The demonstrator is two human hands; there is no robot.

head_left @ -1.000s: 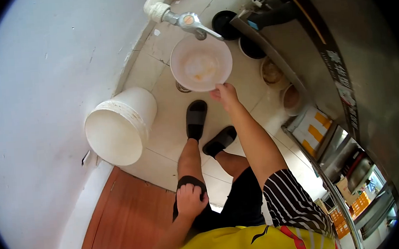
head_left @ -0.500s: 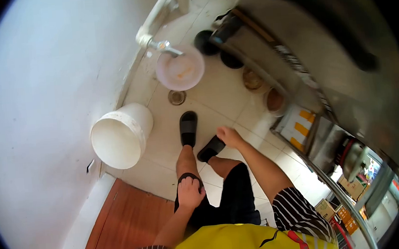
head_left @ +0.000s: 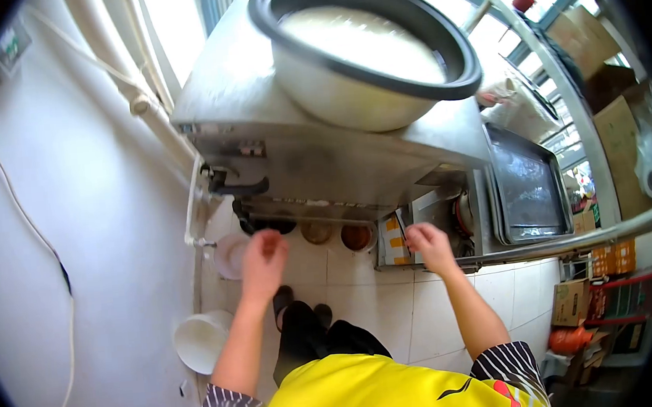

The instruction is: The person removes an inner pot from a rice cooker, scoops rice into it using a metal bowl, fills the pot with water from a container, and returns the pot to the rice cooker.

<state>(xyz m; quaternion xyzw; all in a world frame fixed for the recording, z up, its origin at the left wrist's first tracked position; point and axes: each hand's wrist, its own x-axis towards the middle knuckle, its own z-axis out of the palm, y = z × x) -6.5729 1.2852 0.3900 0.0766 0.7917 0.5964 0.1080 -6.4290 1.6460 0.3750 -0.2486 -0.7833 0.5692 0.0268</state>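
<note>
My left hand (head_left: 264,260) is raised in front of the steel counter's underside, fingers loosely curled and holding nothing. Level with it on the other side, my right hand (head_left: 430,244) is empty too, its fingers bent but loose. Above and beyond both hands, a large round pot (head_left: 356,98) with a wide dark rim stands on the steel counter (head_left: 226,96). Cloudy white liquid (head_left: 363,44) fills much of it. Neither hand touches the pot. A tap with a black lever (head_left: 240,186) sits at the counter's left front.
On the floor are a white bucket (head_left: 203,343) by the wall, a pale basin (head_left: 230,255) partly behind my left hand, and brown containers (head_left: 357,237) under the counter. Dark trays (head_left: 527,184) lean at right above a metal rail (head_left: 574,241). Cardboard boxes (head_left: 571,301) stand farther right.
My view has lifted from the floor to the counter and pot. My left hand has left my knee, and both hands are now raised forward, apart from each other.
</note>
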